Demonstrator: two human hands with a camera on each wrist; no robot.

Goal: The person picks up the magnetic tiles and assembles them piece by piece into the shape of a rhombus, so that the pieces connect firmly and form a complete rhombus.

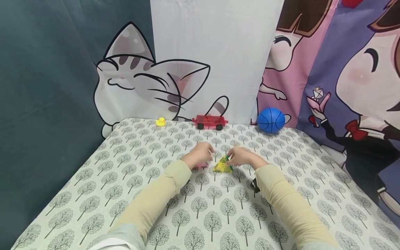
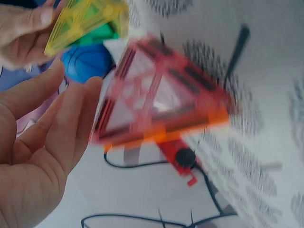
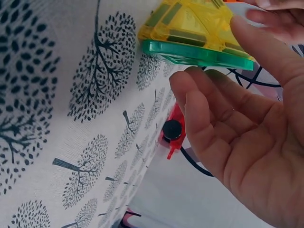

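My right hand point(image 1: 240, 156) pinches a translucent yellow triangular magnetic tile point(image 1: 222, 166), with the thumb on its yellow face. Against it lies a green tile point(image 3: 199, 54), and my fingertips come right at its edge. To the left, my left hand point(image 1: 201, 152) hovers with relaxed, slightly bent fingers beside a translucent red triangular tile point(image 2: 154, 88). An orange tile point(image 2: 190, 124) shows along one side of the red one. In the left wrist view a gap separates those fingers from the red tile. From the head view, the left hand covers most of that pair.
Along the table's back edge stand a yellow rubber duck point(image 1: 160, 122), a red toy wagon point(image 1: 210, 121) with black wheels, and a blue ball point(image 1: 271, 120). A tree-print cloth point(image 1: 212, 222) covers the table. Cartoon-printed curtains point(image 1: 218, 41) hang behind.
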